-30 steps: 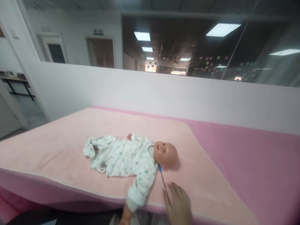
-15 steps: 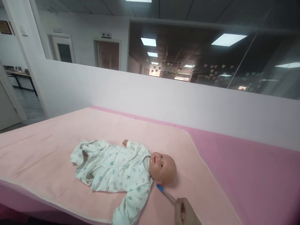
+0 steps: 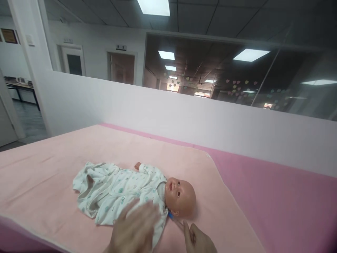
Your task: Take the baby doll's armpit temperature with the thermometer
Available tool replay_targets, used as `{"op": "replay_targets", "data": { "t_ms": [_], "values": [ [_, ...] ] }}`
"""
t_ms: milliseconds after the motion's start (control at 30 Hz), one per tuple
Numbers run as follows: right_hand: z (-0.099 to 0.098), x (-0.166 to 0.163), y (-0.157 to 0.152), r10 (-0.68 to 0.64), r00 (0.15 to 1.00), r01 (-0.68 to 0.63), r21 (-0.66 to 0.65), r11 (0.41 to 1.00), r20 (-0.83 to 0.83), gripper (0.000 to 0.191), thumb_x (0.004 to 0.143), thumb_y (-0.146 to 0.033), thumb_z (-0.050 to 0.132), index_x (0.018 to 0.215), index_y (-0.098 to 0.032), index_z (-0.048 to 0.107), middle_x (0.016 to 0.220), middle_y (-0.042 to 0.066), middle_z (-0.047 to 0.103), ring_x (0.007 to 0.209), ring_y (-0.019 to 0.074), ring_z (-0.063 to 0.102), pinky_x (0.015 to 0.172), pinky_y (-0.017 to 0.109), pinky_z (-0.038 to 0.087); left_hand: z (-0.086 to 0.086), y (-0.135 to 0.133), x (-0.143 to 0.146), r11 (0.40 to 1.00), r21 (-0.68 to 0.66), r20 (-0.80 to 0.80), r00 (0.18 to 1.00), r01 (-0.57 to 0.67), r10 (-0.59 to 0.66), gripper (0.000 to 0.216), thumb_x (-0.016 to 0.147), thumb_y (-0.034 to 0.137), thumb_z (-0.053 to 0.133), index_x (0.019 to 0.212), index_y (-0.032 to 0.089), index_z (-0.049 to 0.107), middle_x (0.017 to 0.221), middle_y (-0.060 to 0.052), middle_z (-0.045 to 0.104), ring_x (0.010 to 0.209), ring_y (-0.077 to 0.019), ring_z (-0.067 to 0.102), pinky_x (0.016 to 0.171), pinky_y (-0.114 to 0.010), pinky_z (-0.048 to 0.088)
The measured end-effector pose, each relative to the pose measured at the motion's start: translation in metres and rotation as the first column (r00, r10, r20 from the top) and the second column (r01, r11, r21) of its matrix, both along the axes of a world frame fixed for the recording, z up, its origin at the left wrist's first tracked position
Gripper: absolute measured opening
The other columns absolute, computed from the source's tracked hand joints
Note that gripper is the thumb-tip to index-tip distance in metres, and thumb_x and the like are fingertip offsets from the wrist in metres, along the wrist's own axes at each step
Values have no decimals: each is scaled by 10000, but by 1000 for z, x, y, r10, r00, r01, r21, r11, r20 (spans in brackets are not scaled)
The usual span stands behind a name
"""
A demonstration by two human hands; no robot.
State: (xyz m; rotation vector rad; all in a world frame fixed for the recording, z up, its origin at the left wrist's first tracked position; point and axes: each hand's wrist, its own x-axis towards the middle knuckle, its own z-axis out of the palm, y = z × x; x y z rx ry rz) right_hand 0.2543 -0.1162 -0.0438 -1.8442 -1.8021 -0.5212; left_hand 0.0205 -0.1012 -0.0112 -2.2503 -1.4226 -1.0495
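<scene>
Left hand [image 3: 135,226] has entered, lower centre: blurred, fingers extended over doll [image 3: 131,187], contact unclear. Right hand [image 3: 196,239], lower right of centre, pinches blue-tipped stick [image 3: 177,221] by doll's neck; both now engaged.

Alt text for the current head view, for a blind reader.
A baby doll in a patterned white outfit lies on a peach sheet, and the person's right hand holds a thin blue-ended stick beside the doll's head. The blurred left hand overlaps the outfit; whether it touches is unclear.
</scene>
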Motion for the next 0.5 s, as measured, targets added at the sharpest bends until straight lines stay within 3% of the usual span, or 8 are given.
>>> {"op": "replay_targets", "data": {
  "t_ms": [133, 300, 500],
  "values": [
    [16, -4, -14, 50, 996, -50, -8, 999, -75, 528, 901, -478, 220, 505, -223, 458, 425, -4, 499, 358, 122, 453, 410, 227, 253, -10, 4, -36, 992, -31, -64, 990, -124, 122, 445, 881, 320, 371, 1318, 242, 404, 1307, -47, 489, 1231, -246, 403, 1044, -487, 272],
    [49, 3, -26, 79, 990, -79, 5, 997, -119, 466, 872, -477, 307, 523, -215, 468, 437, -16, 503, 350, 104, 427, 417, 215, 268, -32, 19, -47, 974, -86, -51, 977, -210, 206, 441, 887, 361, 370, 1313, 252, 398, 1317, -42, 479, 1222, -224, 404, 1024, -439, 282],
    [55, -8, -20, 92, 972, -136, -202, 970, -214, 384, 827, -349, 360, 524, -200, 541, 493, 34, 585, 412, 129, 501, 421, 218, 233, -43, 4, -52, 984, -62, -115, 980, -169, 162, 544, 879, 387, 383, 1387, 230, 268, 1387, -56, 391, 1283, -235, 321, 1056, -434, 214]
  ]
}}
